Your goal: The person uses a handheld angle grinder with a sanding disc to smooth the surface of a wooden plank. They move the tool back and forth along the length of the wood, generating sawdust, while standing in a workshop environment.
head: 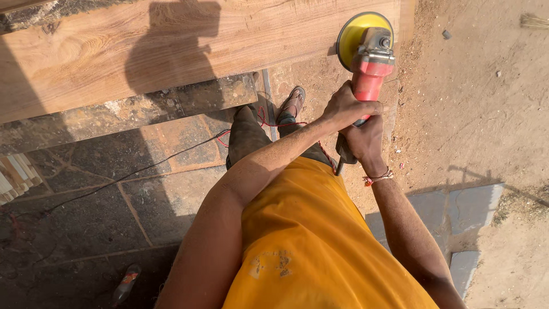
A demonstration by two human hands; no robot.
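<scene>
One grinder [369, 63] is in use at the far right of the scene: a red plastic body, a grey metal head and one round yellow disc that sits against the near edge of the plank's right end. The left hand [347, 107] wraps tight around the red body from the left. The right hand [364, 139] closes just behind it, nearer the person, on the rear of the grinder with its dark handle. One thin red thread band circles the right wrist.

One broad plank [171, 46] of pale, wavy-grained wood runs across the far side. Under it lies stone paving [114, 200] in dark, rough slabs, crossed by one thin black cord [143, 169]. One sandalled foot [293, 103] stands beside the plank. One small bottle [126, 284] lies near left. Loose sandy ground [486, 103] spreads right.
</scene>
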